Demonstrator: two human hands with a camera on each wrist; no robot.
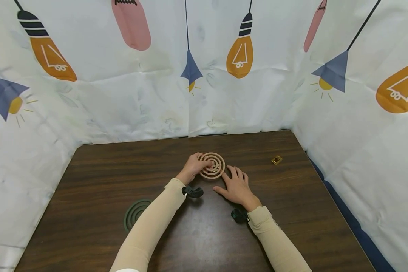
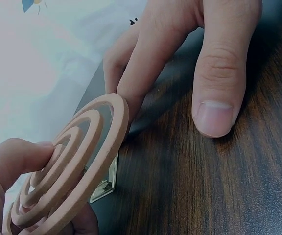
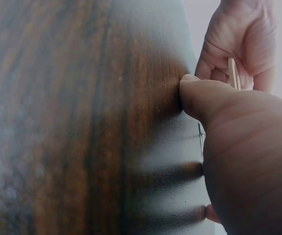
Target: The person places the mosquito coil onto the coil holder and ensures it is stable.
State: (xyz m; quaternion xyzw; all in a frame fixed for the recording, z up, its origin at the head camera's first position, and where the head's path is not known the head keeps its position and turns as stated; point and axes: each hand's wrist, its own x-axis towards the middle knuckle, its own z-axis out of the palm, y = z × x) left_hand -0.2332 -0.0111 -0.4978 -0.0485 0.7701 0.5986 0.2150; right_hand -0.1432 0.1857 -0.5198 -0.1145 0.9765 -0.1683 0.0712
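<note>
A beige spiral coil (image 1: 212, 177), shaped like a mosquito coil, is in my left hand (image 1: 192, 165) above the far middle of the table. In the left wrist view the thumb presses the centre of the coil (image 2: 118, 115) from above, with fingers partly hidden underneath; the coil is tilted. My right hand (image 1: 238, 187) rests to its right, palm down, fingers spread and fingertips on the tabletop. Its index finger lies close to the coil's rim; whether they touch I cannot tell. A similar dark green coil (image 1: 133, 214) lies flat at the near left, partly covered by my left forearm.
A small gold-coloured metal piece (image 1: 277, 159) lies on the dark wood-grain table (image 1: 98, 177) at the far right. White cloth printed with lamps (image 1: 146, 94) hangs round the table's back and sides. Each wrist wears a black device.
</note>
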